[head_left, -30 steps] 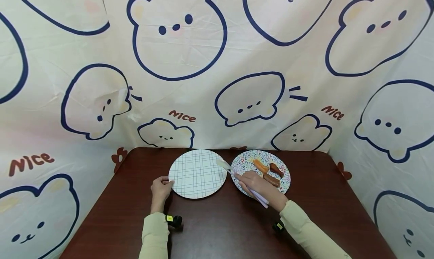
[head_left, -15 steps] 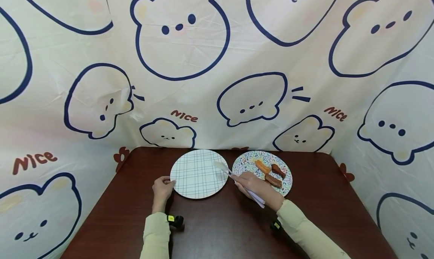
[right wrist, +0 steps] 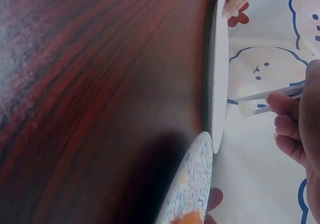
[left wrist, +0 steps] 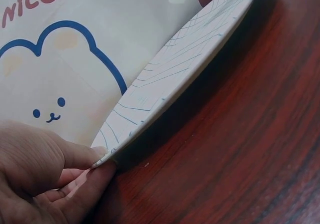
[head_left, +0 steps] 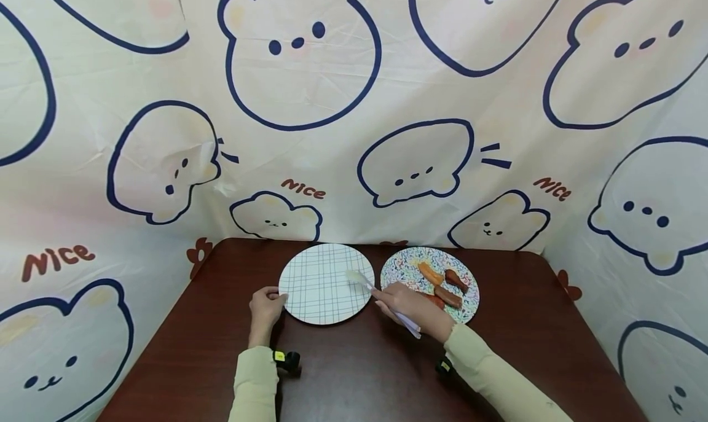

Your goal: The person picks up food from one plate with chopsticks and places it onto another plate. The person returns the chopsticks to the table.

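- Bear-print cloth hangs behind the grid plate, which sits on a dark wooden table.
- Left hand pinches the grid plate's left rim between thumb and fingers.
- Right hand grasps tongs, their pale tips over the grid plate's right part; whether those hold anything, I cannot tell.
- Just right of the grid plate, a speckled plate bears brown and orange food pieces.
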Tool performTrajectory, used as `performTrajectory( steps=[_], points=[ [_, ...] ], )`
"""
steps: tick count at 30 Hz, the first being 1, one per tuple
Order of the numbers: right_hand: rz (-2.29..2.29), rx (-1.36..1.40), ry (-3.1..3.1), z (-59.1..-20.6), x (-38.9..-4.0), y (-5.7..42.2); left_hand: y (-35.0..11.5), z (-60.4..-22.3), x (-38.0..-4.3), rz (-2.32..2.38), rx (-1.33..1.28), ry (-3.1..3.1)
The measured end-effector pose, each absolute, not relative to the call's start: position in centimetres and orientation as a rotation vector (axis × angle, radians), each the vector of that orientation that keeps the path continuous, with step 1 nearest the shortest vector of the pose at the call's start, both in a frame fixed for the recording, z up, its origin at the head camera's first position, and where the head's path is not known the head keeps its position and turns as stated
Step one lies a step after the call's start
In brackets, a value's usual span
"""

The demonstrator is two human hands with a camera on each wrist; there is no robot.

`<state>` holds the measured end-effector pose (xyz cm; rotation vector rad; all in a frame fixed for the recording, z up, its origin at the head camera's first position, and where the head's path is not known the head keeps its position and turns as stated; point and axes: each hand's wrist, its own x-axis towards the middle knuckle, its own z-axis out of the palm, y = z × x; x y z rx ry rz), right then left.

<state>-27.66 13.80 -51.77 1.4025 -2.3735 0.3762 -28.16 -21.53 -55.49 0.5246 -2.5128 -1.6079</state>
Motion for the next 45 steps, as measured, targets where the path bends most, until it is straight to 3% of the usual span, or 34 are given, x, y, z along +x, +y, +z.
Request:
performTrajectory(
  steps=[8,18,28,45],
  points=[
    [0.190,1.413,-2.198,-52.8,-28.7,13.2,-21.6,-55.5,-28.0,-1.634,0.499,-2.530],
    [0.283,1.422,-2.453,-51.6,-28.9,12.4,-21.5,-55.4,-28.4,-1.621,0.514,-2.501],
    [0.424,1.359,-2.643,-50.4,-27.8,12.4,-21.4,-55.4,-28.1,-1.626,0.494,-2.514],
    [0.262,1.435,-2.360,-48.4,-26.4,13.8,-21.6,-55.5,-28.1,-1.600,0.477,-2.518]
  ],
)
